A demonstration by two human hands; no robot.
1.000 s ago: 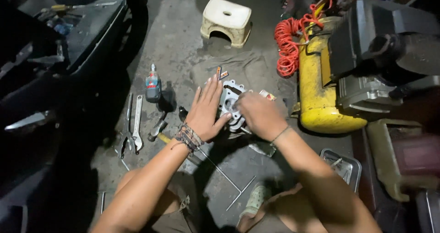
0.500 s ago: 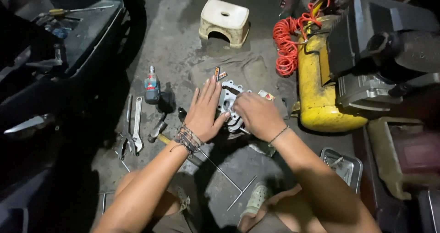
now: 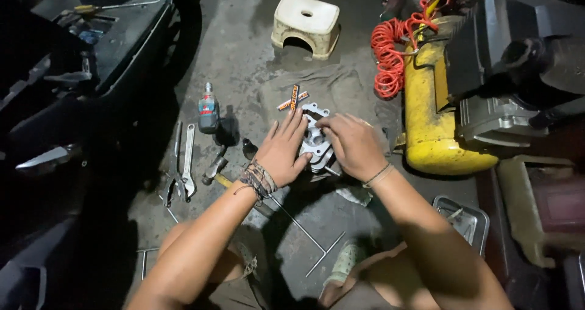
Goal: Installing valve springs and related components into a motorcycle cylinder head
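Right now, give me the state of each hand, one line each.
Left hand: open, fingers spread flat on the metal engine part.
Right hand: curled over the same part, pressing it; grip cannot be told.

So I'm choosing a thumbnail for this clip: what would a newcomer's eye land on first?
Probably the two bare hands at the centre: the left hand and right hand are both pressed on a grey metal engine part lying on the concrete floor. Next would be the bright yellow compressor tank at the right with a coiled orange hose beside it. A white plastic stool stands at the top.
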